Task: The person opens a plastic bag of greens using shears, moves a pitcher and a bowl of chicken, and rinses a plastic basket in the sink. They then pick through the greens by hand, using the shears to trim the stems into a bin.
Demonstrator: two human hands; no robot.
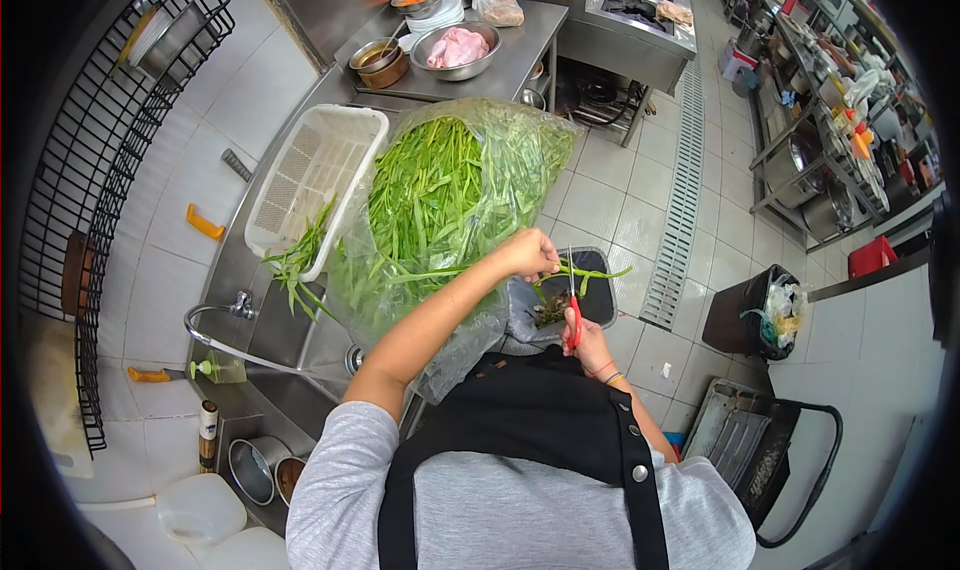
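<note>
My left hand [528,254] is closed around a few long green vegetable stems [598,271], whose ends stick out to the right. In my right hand [588,346] is a pair of red-handled scissors [575,310], blades pointing away from me and right at the stems. Below both hands stands a dark bin [597,295] with trimmings [550,312] in it. A large clear plastic bag [540,135] full of leafy greens [425,185] lies to the left of my hands. Some greens also hang over the near end of a white plastic basket [318,170].
A steel sink with a curved faucet [215,338] is at the left. On the counter beyond are a steel bowl [456,52] of raw poultry and small pots [378,62]. A black trash can [750,315] and a trolley [745,440] stand at the right, past a floor drain grate [680,210].
</note>
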